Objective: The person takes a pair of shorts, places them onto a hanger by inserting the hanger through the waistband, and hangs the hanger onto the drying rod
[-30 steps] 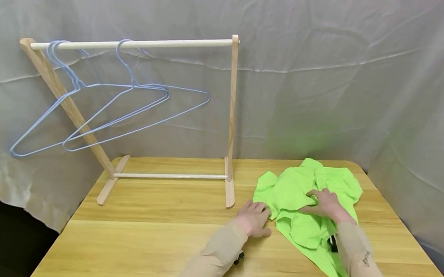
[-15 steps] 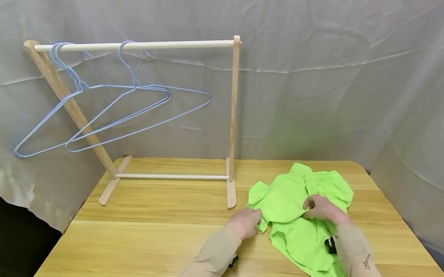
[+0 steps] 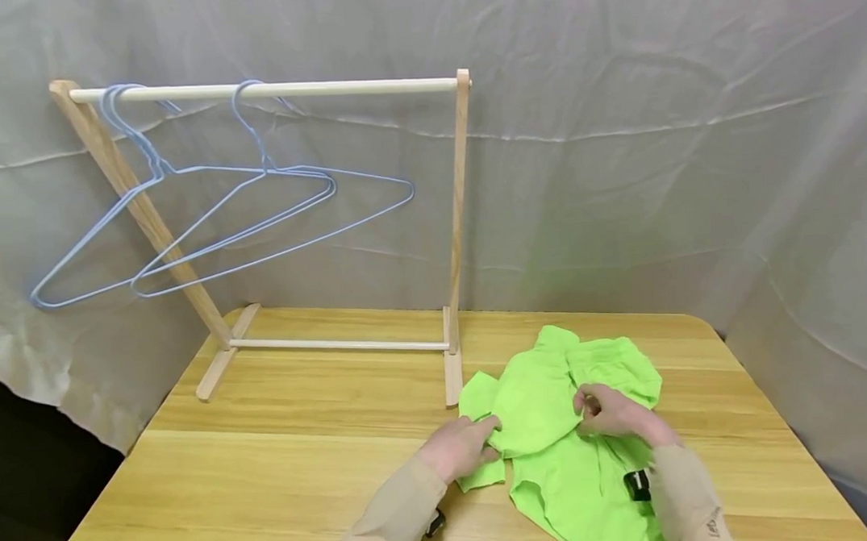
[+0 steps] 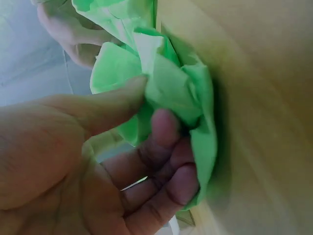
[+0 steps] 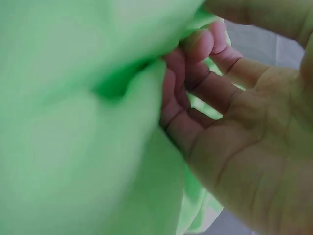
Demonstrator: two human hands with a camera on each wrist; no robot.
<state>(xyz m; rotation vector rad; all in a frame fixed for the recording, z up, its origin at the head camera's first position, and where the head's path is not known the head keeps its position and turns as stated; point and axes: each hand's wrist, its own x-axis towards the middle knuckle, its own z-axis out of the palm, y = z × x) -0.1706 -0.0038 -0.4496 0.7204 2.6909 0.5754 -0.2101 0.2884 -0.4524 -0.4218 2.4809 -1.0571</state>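
Note:
A crumpled bright green garment (image 3: 537,415) lies on the right part of the table, with a gathered band (image 3: 612,358) near its far edge. My left hand (image 3: 456,447) is at its left side; in the left wrist view the thumb (image 4: 120,100) and bent fingers (image 4: 166,129) pinch a fold of the cloth. Near the garment's middle, my right hand (image 3: 614,414) grips another edge. In the right wrist view its curled fingers (image 5: 195,68) hold the cloth, and their tips are partly hidden by it.
A wooden rack (image 3: 460,213) stands at the back left of the wooden table (image 3: 304,470). Several blue wire hangers (image 3: 262,169) hang from its white rail (image 3: 367,86). A grey curtain (image 3: 618,174) closes off the back and sides.
The garment has been drawn left and nearer, and both hands have moved left with it. My left hand, earlier flat beside the cloth, now pinches it; the right fingers have closed on a fold.

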